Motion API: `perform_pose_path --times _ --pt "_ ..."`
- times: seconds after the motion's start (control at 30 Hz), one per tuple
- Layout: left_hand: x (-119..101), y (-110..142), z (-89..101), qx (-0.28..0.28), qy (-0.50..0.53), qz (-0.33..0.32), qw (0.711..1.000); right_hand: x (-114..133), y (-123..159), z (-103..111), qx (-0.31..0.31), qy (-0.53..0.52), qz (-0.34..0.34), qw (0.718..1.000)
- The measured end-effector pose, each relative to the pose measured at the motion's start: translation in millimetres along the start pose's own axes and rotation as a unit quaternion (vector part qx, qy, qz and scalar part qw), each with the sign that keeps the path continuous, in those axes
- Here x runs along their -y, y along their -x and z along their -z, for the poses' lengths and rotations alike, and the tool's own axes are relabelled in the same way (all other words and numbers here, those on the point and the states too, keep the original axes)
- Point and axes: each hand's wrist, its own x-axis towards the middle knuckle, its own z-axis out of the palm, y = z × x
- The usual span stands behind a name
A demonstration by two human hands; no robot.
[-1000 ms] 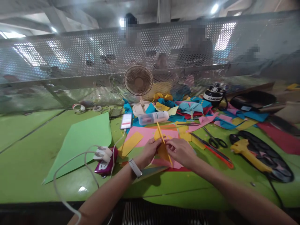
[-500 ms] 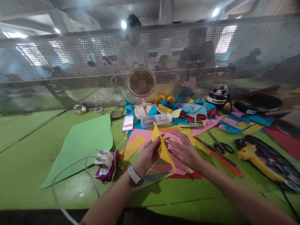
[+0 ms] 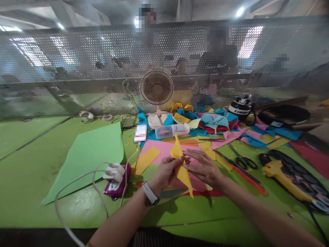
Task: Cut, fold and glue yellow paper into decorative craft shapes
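My left hand (image 3: 168,168) pinches a folded piece of yellow paper (image 3: 183,175) near its middle, with the thumb on the near face. The paper stands steeply tilted, one point up and one down, and looks creased. From the right, my right hand (image 3: 204,167) grips the paper's edge with its fingertips close to the left thumb; some fingers behind the paper are hidden. Below both hands lie sheets of pink paper (image 3: 164,148) and other colours. A flat yellow strip (image 3: 147,160) rests to the left of my left hand.
A large green sheet (image 3: 92,154) and a purple power socket (image 3: 115,187) with plugs and cables lie left. Scissors (image 3: 245,163), an orange cutter (image 3: 252,181) and a yellow glue gun (image 3: 285,180) lie right. Behind stand a small fan (image 3: 157,88), a plastic bottle (image 3: 172,131) and paper scraps.
My right hand has come in against the yellow paper; its fingers were more spread before. The paper is now pinched narrower at the middle, and the view has shifted slightly.
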Motion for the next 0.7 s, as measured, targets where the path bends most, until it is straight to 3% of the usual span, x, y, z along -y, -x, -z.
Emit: perform_pose_path --times 0.7 --pt "0.4 2.5 1.1 0.029 -0.084 -0.01 0.996 8.4 -1.7 2.0 -0.022 -0.047 -0.035 0.998"
